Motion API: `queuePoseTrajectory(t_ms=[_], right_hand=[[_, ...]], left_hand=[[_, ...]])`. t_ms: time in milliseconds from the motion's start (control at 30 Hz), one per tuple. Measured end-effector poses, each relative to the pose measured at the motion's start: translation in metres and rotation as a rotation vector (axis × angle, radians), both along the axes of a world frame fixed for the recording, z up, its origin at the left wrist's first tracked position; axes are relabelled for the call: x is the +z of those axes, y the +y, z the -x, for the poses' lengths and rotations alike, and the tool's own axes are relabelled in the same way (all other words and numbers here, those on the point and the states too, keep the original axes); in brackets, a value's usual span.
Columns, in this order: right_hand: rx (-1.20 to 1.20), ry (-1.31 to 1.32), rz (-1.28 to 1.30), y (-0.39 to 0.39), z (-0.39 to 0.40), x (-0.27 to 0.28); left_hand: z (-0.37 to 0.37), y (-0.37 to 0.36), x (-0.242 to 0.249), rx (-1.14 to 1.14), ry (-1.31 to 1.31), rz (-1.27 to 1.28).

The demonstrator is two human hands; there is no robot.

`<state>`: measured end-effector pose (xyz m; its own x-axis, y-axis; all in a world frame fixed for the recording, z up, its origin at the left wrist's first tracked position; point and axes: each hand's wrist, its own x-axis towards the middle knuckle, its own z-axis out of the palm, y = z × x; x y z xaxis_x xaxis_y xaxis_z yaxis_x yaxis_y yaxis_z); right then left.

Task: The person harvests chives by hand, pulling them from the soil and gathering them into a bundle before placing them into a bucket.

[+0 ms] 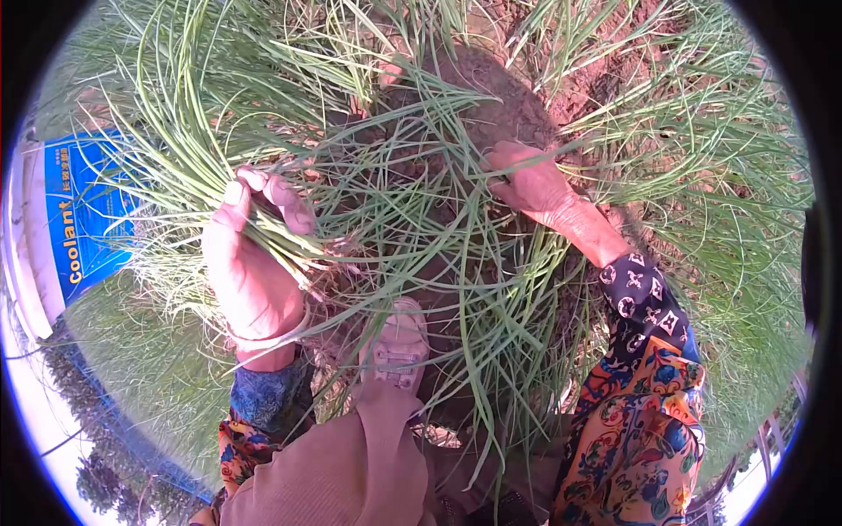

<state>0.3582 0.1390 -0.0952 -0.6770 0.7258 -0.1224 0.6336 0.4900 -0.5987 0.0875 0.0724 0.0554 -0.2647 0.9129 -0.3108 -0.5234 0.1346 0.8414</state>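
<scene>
Nearest, a tan trouser leg (351, 456) and pale shoe (399, 342), planted among green stalks. Left hand (250, 254) curled tight around a bunch of long thin green leaves (263, 223), fingers closed over the stems, bangle at the wrist. Right hand (531, 184), patterned sleeve (645, 377) behind it, fingers bent down into the grassy clump (421, 202), pinching stalks. Beyond, reddish bare soil (605, 83). Far left, a white bucket (39, 228) with blue "coolant" label.

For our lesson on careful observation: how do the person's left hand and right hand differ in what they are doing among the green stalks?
The left hand is closed around a bunch of green stalks; the right hand presses into the stalks near the soil mound. The left shows its side, the right its back. Both are bare, with patterned sleeves.
</scene>
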Motion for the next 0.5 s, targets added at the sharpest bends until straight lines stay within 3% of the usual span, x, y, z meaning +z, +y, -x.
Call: queuePoseTrajectory(t_ms=[133,167,200,233,300,367,433,500], right_hand=[[-0.179,0.186,0.157,0.002,-0.011,0.011],[-0.298,0.197,0.298,0.003,-0.016,0.019],[-0.464,0.336,0.449,0.002,-0.02,0.019],[-0.637,0.472,0.604,-0.002,-0.025,0.021],[-0.871,0.5,0.529,0.004,-0.039,0.036],[-0.984,0.42,0.713,0.02,-0.073,0.053],[-1.122,0.501,0.646,0.023,-0.088,0.085],[-1.026,0.598,0.655,0.017,-0.114,0.106]], left_hand=[[0.006,-0.004,0.002,-0.006,-0.059,-0.002],[0.003,-0.005,0.004,-0.013,-0.036,0.007],[-0.004,-0.007,0.01,0.097,-0.055,0.09],[-0.007,-0.011,0.014,0.065,0.006,0.121],[-0.011,-0.018,0.024,0.0,0.115,0.176],[-0.019,-0.027,0.033,0.027,0.022,0.208],[-0.029,-0.034,0.046,0.062,-0.07,0.258],[-0.031,-0.044,0.052,0.014,-0.018,0.299]])
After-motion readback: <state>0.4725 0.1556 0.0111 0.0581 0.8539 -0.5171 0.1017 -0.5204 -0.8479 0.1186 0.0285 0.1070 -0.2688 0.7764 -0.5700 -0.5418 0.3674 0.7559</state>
